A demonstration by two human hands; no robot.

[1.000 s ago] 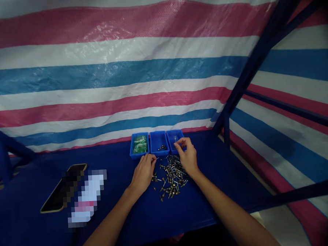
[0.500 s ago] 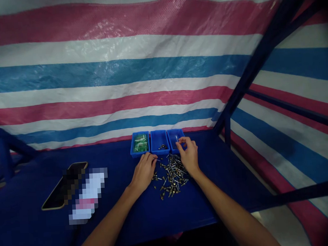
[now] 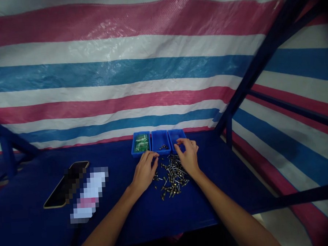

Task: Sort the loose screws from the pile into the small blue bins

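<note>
While our left hand (image 3: 145, 170) pinches a small part (image 3: 156, 157) near the pile (image 3: 175, 175), our right hand (image 3: 189, 157) curls at the right bin (image 3: 176, 134). Whether it grips anything, we cannot tell.

2 bare forearms reach forward, each hand's fingers curled.

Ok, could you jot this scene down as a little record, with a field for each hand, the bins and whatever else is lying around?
Left hand: left hand, a small part seemingly at its fingertips
Right hand: right hand, fingers curled by the right bin; grip unclear
Left bin: green pieces
Middle bin: a few metal parts
Right bin: contents partly hidden
Between the hands: loose pile of pin-like metal pieces
Far left: phone, pixelated item
Surface: dark blue table
Backdrop: striped sheet
</note>
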